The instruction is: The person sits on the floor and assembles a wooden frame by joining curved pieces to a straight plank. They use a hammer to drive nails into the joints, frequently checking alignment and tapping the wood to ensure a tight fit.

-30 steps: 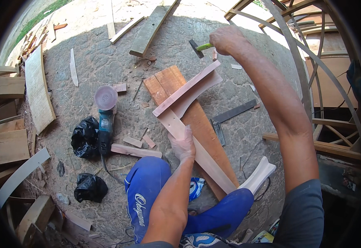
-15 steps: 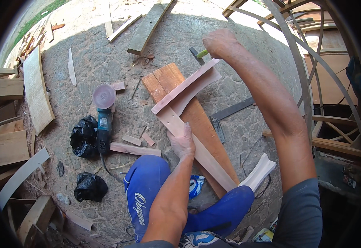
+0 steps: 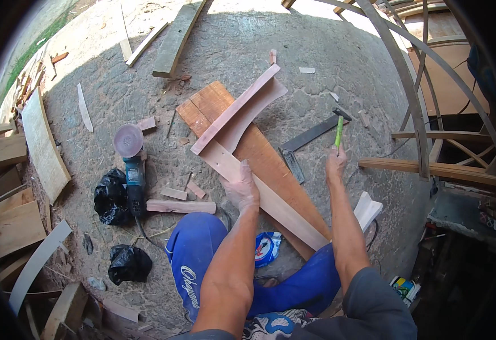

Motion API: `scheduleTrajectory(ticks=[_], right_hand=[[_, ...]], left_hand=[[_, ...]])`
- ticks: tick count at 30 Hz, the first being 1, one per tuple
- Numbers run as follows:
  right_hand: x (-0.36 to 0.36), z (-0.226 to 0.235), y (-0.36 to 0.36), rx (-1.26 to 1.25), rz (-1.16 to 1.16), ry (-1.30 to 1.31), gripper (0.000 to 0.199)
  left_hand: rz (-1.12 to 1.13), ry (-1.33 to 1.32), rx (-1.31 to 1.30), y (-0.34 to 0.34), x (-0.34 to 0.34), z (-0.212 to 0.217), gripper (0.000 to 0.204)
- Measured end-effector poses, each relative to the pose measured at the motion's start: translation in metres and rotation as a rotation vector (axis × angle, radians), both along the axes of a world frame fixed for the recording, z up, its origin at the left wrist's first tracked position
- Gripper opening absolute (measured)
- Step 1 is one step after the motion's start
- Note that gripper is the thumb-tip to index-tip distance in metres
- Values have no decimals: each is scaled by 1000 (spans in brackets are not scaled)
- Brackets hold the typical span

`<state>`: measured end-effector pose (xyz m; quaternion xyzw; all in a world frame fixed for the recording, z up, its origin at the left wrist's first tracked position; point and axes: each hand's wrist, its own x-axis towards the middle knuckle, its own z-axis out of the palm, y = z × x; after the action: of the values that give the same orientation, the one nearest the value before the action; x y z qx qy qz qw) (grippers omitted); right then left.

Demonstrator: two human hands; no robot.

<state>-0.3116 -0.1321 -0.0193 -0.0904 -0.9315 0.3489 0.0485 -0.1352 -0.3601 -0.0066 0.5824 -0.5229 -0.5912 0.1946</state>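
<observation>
My left hand (image 3: 242, 186) is closed around the edge of a pale wooden board (image 3: 270, 205), which slants from my knee up to the left. Across its far end lies a pinkish crosspiece (image 3: 242, 109) with a curved lower edge, the two meeting like a T. Both lie over a thick orange-brown plank (image 3: 285, 173) on the ground. My right hand (image 3: 336, 163) grips a hammer (image 3: 338, 133) by its green handle, off to the right of the plank. The dark hammer head is beside the end of a carpenter's square (image 3: 313, 134).
An angle grinder (image 3: 134, 173) with a round disc lies left, beside black plastic bags (image 3: 110, 195). Small offcuts (image 3: 181, 206) lie near my knee. Curved boards (image 3: 43, 147) pile at far left; a wooden frame (image 3: 429, 167) stands right. A grooved pale piece (image 3: 367, 211) sits by my right forearm.
My right hand has swung down with the hammer, from beyond the crosspiece's far end to the right of the plank. My left hand keeps its hold on the board. The view has shifted slightly.
</observation>
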Motion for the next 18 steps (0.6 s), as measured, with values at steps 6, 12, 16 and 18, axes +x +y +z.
scheduleTrajectory(ticks=[6, 12, 16, 18], right_hand=[[54, -31, 41, 563, 205, 6, 49], [46, -4, -41, 401, 562, -409, 71], [34, -22, -37, 483, 647, -327, 63], [26, -15, -45, 399, 588, -364, 57]], left_hand=[[-36, -15, -54, -1, 0, -2, 77], [10, 72, -107, -1, 0, -14, 82], [-56, 34, -70, 2, 1, -9, 78], [-56, 19, -68, 1, 0, -10, 78]])
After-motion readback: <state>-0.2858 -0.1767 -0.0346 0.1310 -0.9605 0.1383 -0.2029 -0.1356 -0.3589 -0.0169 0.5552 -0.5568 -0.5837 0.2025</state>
